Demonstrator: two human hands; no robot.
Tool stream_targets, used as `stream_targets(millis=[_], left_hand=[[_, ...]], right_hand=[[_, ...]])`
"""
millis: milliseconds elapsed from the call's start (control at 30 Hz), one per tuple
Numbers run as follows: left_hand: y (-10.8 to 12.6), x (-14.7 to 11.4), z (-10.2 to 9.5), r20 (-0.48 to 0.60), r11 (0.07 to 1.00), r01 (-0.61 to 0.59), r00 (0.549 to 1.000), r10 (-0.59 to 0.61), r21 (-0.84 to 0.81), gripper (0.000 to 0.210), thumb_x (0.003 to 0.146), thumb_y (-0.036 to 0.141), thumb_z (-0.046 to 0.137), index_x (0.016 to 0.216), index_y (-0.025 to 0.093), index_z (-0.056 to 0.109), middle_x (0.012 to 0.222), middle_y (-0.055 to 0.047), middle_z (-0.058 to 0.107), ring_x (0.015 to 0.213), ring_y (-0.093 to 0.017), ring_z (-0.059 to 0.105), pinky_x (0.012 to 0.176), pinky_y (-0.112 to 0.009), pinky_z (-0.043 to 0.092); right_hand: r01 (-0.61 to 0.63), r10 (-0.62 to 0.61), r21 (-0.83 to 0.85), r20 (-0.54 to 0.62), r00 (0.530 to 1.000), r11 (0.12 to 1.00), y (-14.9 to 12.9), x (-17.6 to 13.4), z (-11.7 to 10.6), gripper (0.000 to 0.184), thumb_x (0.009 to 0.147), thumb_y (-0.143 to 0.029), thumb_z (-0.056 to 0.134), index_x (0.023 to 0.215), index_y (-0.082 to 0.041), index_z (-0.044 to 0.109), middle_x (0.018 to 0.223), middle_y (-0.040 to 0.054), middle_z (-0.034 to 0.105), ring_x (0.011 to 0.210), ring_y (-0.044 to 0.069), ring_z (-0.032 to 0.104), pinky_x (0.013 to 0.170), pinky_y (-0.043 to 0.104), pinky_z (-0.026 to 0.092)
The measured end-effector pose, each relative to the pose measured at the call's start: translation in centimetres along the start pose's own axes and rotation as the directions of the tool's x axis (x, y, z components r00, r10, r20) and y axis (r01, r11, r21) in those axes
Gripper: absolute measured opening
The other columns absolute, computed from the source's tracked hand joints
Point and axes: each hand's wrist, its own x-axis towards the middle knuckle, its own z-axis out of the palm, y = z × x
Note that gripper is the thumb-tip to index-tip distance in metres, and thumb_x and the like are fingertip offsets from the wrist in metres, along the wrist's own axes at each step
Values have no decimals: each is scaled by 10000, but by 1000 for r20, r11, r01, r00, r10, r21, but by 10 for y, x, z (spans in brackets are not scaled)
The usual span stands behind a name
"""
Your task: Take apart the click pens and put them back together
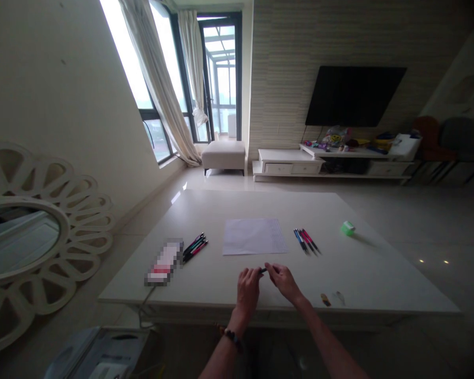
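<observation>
My left hand [248,288], with a beaded bracelet on its wrist, is closed around one end of a short dark pen [263,270]. The fingertips of my right hand [283,281] pinch its other end. Most of the pen is hidden by my fingers. Both hands are near the front edge of the white table [205,287]. Just beyond them lies white paper [253,237]. Several pens in dark, green and red [196,246] lie to the left of the paper, and a few blue and red pens [306,241] to its right.
A blurred-out phone [165,263] with a cable lies at the table's left. Toward the right are a small green box [347,228], a small brown-and-black piece [325,300] and a clear scrap [339,298]. A container [98,352] stands below the front left edge.
</observation>
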Motion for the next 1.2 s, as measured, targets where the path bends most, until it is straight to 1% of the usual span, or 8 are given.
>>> stream_targets(millis=[133, 233, 367, 433, 600, 700, 867, 1200], left_hand=[[5, 13, -7, -66, 880, 334, 924, -376, -337, 303, 900, 398, 326, 877, 187, 542, 799, -64, 661, 750, -176, 592, 696, -320, 438], [17, 27, -9, 104, 569, 500, 804, -586, -653, 382, 871, 516, 317, 911, 173, 481, 858, -110, 690, 768, -179, 614, 717, -326, 448], [43, 35, 1, 453, 59, 558, 728, -515, -828, 491, 759, 629, 454, 937, 172, 468, 1013, -161, 660, 884, -221, 618, 742, -362, 465], [53, 33, 7, 538, -10, 590, 730, -422, -808, 533, 734, 644, 479, 940, 153, 511, 1030, -162, 651, 917, -243, 616, 759, -372, 467], [45, 21, 5, 461, 707, 473, 857, -231, -525, 437, 836, 539, 397, 966, 192, 630, 1000, -93, 662, 952, -228, 591, 861, -386, 433], [17, 24, -10, 336, 976, 159, 936, -101, -149, 349, 883, 392, 386, 1154, 245, 548, 1145, -68, 603, 1106, -210, 507, 964, -406, 374], [-41, 42, -28, 308, 934, -93, 951, -19, 345, 429, 894, 322, 368, 1310, 223, 398, 1305, -85, 487, 1265, -221, 360, 1048, -456, 279], [-58, 47, -23, 390, 886, -125, 918, -66, 446, 452, 899, 298, 349, 1345, 229, 346, 1409, -45, 349, 1322, -224, 253, 1067, -475, 243]], right_hand=[[44, -46, -28, -79, 996, 999, -2, -18, -9, 355, 829, -465, 454, 980, -175, 590, 605, -5, 532, 514, 128, 491, 507, 234, 397], [118, -122, -62, -61, 991, 991, -2, -32, -8, 469, 768, -372, 572, 1206, -220, 500, 797, 32, 614, 601, 136, 552, 544, 237, 443], [236, -236, -6, -73, 969, 972, -9, -41, 1, 321, 771, -355, 580, 1064, -229, 608, 885, 48, 646, 681, 154, 588, 576, 253, 469], [262, -257, 3, -175, 950, 965, -16, -37, 0, 222, 793, -360, 559, 940, -217, 644, 865, 48, 651, 730, 168, 594, 617, 267, 469], [185, 0, 257, -585, 811, 948, -20, -2, -34, 235, 796, -425, 550, 824, -195, 591, 841, 42, 621, 783, 173, 575, 700, 304, 452], [197, 196, 661, -471, 860, 725, -11, 29, -61, 263, 780, -468, 550, 771, -205, 539, 653, -17, 548, 599, 131, 538, 599, 288, 454], [38, 244, 929, -136, 960, 369, 8, 78, -87, 386, 787, -516, 460, 565, -206, 400, 443, -85, 274, 362, 69, 262, 357, 209, 256], [49, 186, 976, -89, 979, 210, 29, 152, -89, 331, 722, -376, 402, 492, -210, 230, 403, -86, 155, 352, 74, 136, 330, 226, 182]])
